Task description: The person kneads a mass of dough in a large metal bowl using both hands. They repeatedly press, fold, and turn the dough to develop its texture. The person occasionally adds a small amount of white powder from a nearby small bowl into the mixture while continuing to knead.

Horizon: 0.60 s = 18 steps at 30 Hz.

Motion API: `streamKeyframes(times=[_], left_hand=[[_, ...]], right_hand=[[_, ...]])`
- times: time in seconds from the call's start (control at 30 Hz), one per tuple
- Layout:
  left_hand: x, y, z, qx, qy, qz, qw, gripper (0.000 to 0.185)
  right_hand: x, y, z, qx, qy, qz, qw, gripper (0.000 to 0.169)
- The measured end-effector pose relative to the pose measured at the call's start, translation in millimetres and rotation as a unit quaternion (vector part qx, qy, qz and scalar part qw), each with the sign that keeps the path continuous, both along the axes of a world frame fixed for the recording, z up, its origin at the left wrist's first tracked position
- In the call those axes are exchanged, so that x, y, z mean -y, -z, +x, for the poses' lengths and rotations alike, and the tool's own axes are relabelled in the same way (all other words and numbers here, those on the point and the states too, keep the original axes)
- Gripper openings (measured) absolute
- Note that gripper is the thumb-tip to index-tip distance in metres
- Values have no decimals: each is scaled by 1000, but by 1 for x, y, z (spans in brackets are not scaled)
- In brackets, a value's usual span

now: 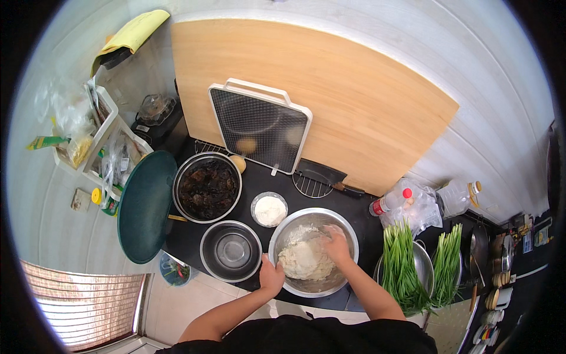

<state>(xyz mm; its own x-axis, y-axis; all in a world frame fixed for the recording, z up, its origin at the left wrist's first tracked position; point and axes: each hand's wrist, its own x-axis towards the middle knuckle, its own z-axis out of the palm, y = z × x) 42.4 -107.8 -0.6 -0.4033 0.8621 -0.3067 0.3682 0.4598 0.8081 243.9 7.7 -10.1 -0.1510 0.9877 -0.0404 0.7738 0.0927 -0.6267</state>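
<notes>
A large steel bowl [352, 270] stands at the counter's front edge with a rough mass of dough and dry flour [307, 261] in it. My left hand [271, 275] grips the bowl's left rim. Inside the bowl, my right hand [336, 242] touches the dough at its upper right, fingers spread and curved, partly blurred. Left of that bowl is a smaller steel bowl [232, 250] with a little clear liquid, as far as I can tell. A small clear bowl of white flour [270, 210] sits just behind the two.
Behind stand a pot of dark soaked food [208, 189], a cleaver [320, 172] on a wire rack, a framed mesh panel [261, 126] and a large wooden board [353, 97]. Green garlic chives [401, 265] in steel bowls and plastic bottles [391, 202] are right; a green oval lid [146, 208] leans left.
</notes>
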Motion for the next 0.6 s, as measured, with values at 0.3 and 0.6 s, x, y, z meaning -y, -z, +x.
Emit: streamKeyframes(times=[0.3,0.6], left_hand=[[-80,5,-16,-89,133,41,986,34],[-59,14,-22,-87,120,67,987,25]], right_hand=[[70,53,8,-528,370,-399,652,58],[15,27,-61,45,221,-183,957,59]])
